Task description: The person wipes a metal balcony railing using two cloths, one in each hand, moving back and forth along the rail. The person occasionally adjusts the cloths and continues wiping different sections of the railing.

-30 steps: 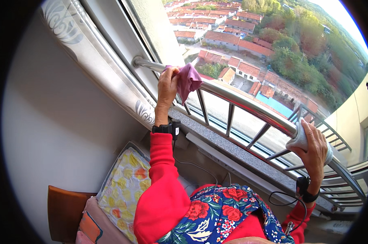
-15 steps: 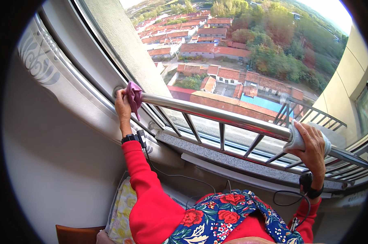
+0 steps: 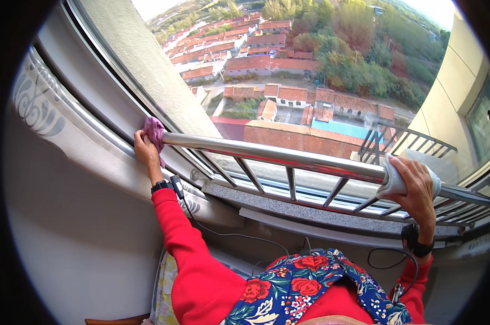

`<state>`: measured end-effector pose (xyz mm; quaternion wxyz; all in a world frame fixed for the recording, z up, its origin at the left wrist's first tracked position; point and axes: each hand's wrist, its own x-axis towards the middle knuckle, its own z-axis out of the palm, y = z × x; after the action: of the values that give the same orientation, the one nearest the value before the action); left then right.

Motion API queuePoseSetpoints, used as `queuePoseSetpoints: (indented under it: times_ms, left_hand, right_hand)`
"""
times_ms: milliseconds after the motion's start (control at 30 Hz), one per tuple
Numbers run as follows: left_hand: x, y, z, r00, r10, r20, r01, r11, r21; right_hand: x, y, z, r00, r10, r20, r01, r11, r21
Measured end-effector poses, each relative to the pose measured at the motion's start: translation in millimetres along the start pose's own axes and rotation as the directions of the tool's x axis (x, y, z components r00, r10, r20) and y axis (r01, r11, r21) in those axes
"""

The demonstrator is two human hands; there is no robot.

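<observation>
A shiny metal railing runs across in front of the window. At its left end, by the wall mount, my left hand is closed on a purple cloth, which covers the end of the top bar. Toward the right, my right hand wraps a light grey-blue cloth over the same top bar, fingers curled across it. The mount under the purple cloth is hidden.
Slanted metal bars stand below the rail, above a speckled stone sill. A patterned pale curtain hangs at the left. A thin black cable runs from my left wrist. A yellow floral fabric lies at lower left.
The view has shifted slightly. My left hand and the purple cloth have turned a little at the rail's left end. My right hand keeps its place on the bar.
</observation>
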<state>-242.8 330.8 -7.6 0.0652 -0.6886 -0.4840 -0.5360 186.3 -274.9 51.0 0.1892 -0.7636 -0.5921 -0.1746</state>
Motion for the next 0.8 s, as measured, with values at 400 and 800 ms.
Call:
queuePoseSetpoints:
  times_ms: [400,800]
  left_hand:
    - [7.1,15.4,-19.2,0.962,0.103,0.254,-0.13,0.987,0.091]
    - [17.4,-4.9,23.7,0.931,0.129,0.341,-0.103,0.99,-0.092]
  right_hand:
    - [-0.8,1.6,0.6,1.0,0.002,-0.002,-0.002,1.0,0.016]
    - [-0.9,0.7,0.9,0.999,-0.003,-0.041,0.004,1.0,0.024]
